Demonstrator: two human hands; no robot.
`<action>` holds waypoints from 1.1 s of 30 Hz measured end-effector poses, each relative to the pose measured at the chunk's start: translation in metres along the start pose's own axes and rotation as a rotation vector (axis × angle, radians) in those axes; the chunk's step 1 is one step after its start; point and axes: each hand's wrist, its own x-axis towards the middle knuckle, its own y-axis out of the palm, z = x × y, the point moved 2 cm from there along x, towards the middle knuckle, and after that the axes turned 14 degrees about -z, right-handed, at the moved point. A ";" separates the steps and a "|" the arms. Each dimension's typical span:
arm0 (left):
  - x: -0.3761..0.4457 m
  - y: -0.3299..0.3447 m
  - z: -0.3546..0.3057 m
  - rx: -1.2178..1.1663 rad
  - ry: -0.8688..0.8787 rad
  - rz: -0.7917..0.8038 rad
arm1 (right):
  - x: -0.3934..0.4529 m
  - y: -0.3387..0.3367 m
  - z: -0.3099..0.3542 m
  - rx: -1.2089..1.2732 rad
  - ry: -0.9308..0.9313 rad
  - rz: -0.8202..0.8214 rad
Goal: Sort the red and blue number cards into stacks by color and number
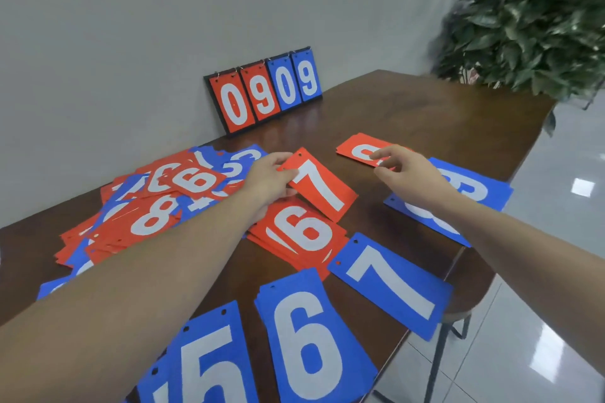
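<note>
With the left hand [271, 180] pinching the red "7" card [322, 188], lay it flat at frame centre, clear of the red "6" stack [302, 235]; the right hand [404, 170] fingers the red "8" card [360, 149], grasp unclear.

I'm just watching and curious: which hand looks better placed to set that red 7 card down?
The left hand: it already grips the red 7 card. The right hand is busy over the red card farther right.
</note>
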 end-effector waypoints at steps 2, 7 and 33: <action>0.004 0.012 -0.004 0.028 0.021 0.011 | 0.003 0.001 -0.002 -0.002 -0.008 0.007; 0.012 0.026 0.006 0.337 0.288 -0.025 | 0.007 0.009 -0.006 -0.021 -0.031 0.038; -0.003 -0.193 0.081 0.587 0.476 -0.301 | -0.027 0.144 0.129 0.039 -0.252 0.305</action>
